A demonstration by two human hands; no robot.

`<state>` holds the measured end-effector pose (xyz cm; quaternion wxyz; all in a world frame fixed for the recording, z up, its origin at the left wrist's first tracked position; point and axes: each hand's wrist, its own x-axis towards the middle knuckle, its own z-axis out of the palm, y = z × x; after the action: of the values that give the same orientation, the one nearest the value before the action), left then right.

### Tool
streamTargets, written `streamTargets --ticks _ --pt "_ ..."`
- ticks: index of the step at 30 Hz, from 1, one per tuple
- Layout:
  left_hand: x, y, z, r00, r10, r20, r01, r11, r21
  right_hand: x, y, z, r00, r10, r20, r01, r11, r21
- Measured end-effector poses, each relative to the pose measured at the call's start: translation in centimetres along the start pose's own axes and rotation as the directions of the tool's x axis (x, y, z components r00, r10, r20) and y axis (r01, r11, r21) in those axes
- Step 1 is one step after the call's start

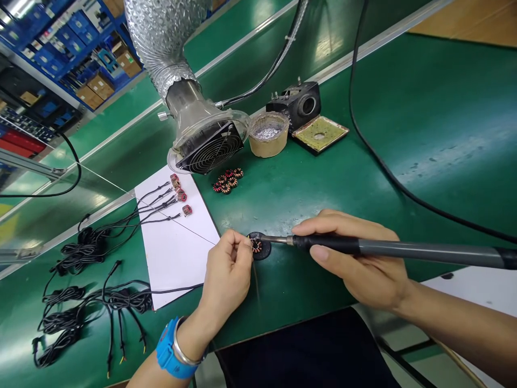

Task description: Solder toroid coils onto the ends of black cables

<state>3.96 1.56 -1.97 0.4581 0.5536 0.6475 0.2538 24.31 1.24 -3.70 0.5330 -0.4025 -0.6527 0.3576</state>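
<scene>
My left hand (231, 264) is closed in a pinch at a small copper-wound ring coil (257, 246), which sits on a round black pad (264, 251). A black cable (177, 291) runs from the left into this hand; its end is hidden by the fingers. A thin pale wire (173, 221), like solder wire, also slants down to the hand. My right hand (359, 264) grips a soldering iron (331, 243) by its dark handle. The iron's metal tip reaches the coil's upper edge, close to my left fingertips.
Several ring coils (228, 181) lie beyond the pad. Cables with coils (181, 196) rest on a white sheet (181, 253); bundled black cables (76, 312) lie left. Behind stand a fume extractor (212, 148), a solder-filled bowl (269, 143), an iron stand (302, 102) and a yellow sponge (320, 133).
</scene>
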Motion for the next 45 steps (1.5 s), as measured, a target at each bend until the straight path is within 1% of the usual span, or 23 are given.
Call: streamTargets --ticks 13,19,23,27,33,39,42,45 --pt "-0.2 -0.1 0.1 1.0 -0.008 -0.001 0.008 1.0 0.013 0.2 -0.6 0.0 0.994 -0.105 0.033 0.106 0.994 -0.019" --pt "-0.2 -0.1 0.0 1.0 -0.006 0.007 0.005 1.0 0.019 -0.1 -0.7 0.5 0.991 -0.13 -0.016 0.13 0.991 -0.006" --pt "-0.2 0.0 0.0 1.0 -0.003 0.007 0.003 1.0 0.025 0.3 -1.1 0.3 0.985 -0.172 0.0 0.172 0.985 -0.015" --pt "-0.2 0.0 0.0 1.0 -0.012 0.011 0.012 1.0 0.023 0.5 -1.5 0.0 0.986 -0.169 -0.013 0.168 0.985 -0.028" --pt "-0.3 -0.1 0.0 1.0 -0.008 0.011 0.008 1.0 0.02 0.5 -1.5 0.0 0.986 -0.169 0.001 0.169 0.985 -0.031" --pt "-0.1 -0.1 0.0 1.0 -0.006 0.017 0.006 1.0 0.007 0.4 -1.1 0.1 0.985 -0.168 -0.031 0.168 0.986 -0.026" --pt "-0.1 -0.2 -0.1 1.0 -0.003 0.019 0.003 1.0 0.003 0.4 -0.7 0.1 0.982 -0.183 -0.054 0.181 0.982 -0.05" --pt "-0.1 -0.4 -0.1 1.0 -0.008 0.019 0.008 1.0 -0.002 1.2 -0.4 -0.4 0.978 -0.199 -0.058 0.193 0.976 -0.102"
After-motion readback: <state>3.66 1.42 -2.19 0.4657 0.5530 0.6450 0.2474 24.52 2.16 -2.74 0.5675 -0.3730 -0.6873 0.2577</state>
